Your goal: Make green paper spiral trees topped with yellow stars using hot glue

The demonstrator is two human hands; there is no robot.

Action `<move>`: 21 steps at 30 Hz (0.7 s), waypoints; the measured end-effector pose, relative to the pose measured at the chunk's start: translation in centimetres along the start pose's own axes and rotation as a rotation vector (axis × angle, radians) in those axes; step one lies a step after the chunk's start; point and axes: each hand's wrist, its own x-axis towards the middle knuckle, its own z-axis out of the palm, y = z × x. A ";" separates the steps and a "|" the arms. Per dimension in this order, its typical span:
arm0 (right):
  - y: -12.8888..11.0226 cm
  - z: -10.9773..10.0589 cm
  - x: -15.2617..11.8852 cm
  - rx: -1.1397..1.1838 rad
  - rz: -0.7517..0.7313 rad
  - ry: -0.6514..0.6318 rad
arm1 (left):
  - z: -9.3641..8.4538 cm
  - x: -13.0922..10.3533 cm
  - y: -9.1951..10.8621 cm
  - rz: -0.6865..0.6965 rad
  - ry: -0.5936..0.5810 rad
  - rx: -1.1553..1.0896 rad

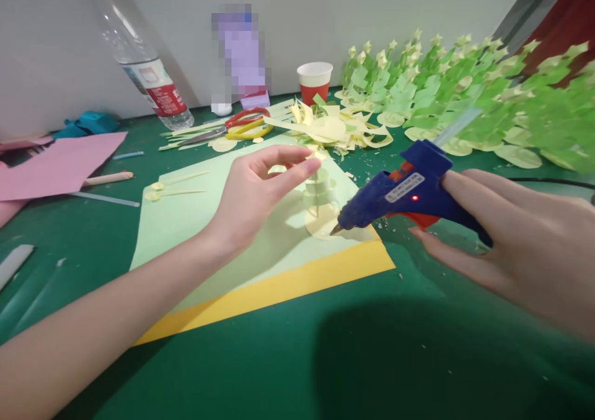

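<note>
My left hand [260,191] pinches the pale yellow top of a small paper tree [317,188] between thumb and fingers. The tree stands upright, with pale green paper around a thin stem, on a round cream paper base [316,227]. In my right hand [525,234] is a blue hot glue gun [395,191] with a red trigger, a lit red light and a clear glue stick at its back. Its nozzle points down at the right side of the base; whether it touches cannot be told. Beneath lie light green and yellow paper sheets [264,277].
Many finished-looking paper trees [446,98] crowd the back right. Paper scraps [344,129], scissors [232,129], a paper cup [315,79] and a bottle [144,67] stand or lie behind the sheets. Pink paper [60,163] lies left. A cable [548,181] runs at right.
</note>
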 end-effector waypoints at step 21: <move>-2.1 -5.8 4.8 -0.097 -0.312 -0.211 | -0.9 1.1 -1.0 0.066 0.039 0.059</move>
